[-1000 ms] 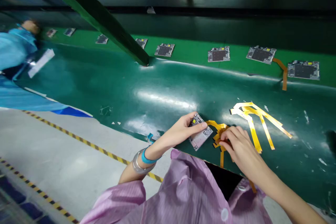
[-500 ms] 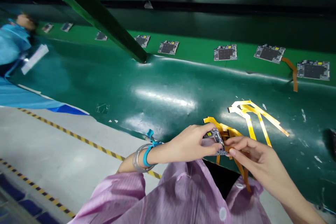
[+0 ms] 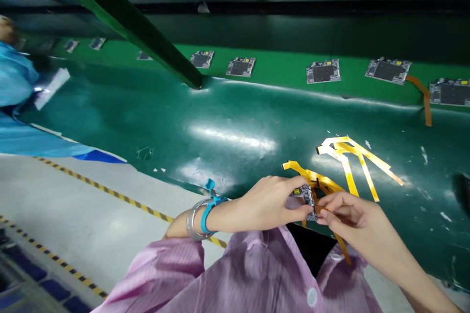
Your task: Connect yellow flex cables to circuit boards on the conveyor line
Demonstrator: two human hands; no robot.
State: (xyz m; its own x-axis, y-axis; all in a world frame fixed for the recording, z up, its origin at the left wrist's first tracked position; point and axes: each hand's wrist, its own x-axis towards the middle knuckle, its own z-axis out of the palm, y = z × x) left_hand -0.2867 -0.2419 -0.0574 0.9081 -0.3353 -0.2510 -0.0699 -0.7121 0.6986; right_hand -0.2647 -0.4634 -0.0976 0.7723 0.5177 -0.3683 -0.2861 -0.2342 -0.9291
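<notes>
My left hand, with a blue strap and a metal bangle at the wrist, grips a small circuit board between thumb and fingers. At the board's right edge, my right hand pinches an orange flex cable. The cable's end meets the board edge; whether it is joined there cannot be made out. Just beyond my hands lie loose yellow-orange flex cables, and a second group lies a little farther off on the green table.
Circuit boards lie in a row on the green belt, one with an orange cable. A green post slants across the left. At far left is a person in blue. Yellow-black tape marks the floor.
The boards on the belt appear farther right, and the view has shifted slightly. The board in my left hand is turned flatter toward the camera. The person at far left has moved left.
</notes>
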